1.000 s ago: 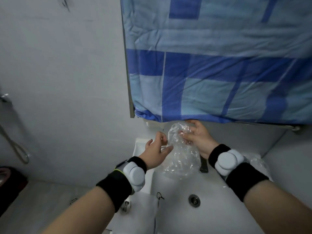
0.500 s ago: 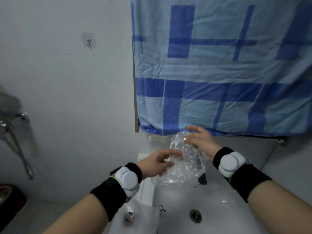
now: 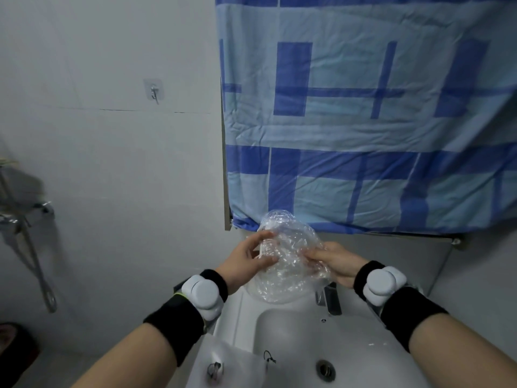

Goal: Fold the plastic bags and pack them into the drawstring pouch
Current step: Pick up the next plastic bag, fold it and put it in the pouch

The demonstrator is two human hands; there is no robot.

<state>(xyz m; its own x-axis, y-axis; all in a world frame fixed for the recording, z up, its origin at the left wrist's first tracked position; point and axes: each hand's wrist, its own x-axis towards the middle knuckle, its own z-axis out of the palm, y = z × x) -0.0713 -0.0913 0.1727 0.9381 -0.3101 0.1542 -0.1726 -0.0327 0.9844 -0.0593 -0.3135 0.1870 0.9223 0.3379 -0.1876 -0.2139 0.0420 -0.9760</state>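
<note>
A crumpled clear plastic bag [image 3: 288, 253] hangs in the air above the back of a white sink. My left hand [image 3: 246, 260] grips its left side, thumb and fingers pinched around the film. My right hand [image 3: 335, 261] holds the bag's right side, fingers partly seen through the plastic. A white drawstring pouch [image 3: 237, 365] lies flat on the sink's near left rim, with a black cord [image 3: 268, 357] at its right edge and a small metal clip on it.
The white sink [image 3: 363, 331] has a drain [image 3: 326, 369] and a chrome tap [image 3: 328, 299] behind the bag. A blue checked cloth [image 3: 363, 121] hangs on the wall above. A wall hook [image 3: 154, 92] and shower hose [image 3: 36, 264] are at left.
The view has tilted up. My right hand dropped from the bag's top to its right side, and my left hand closed on the left side. The bag now spreads wider between them.
</note>
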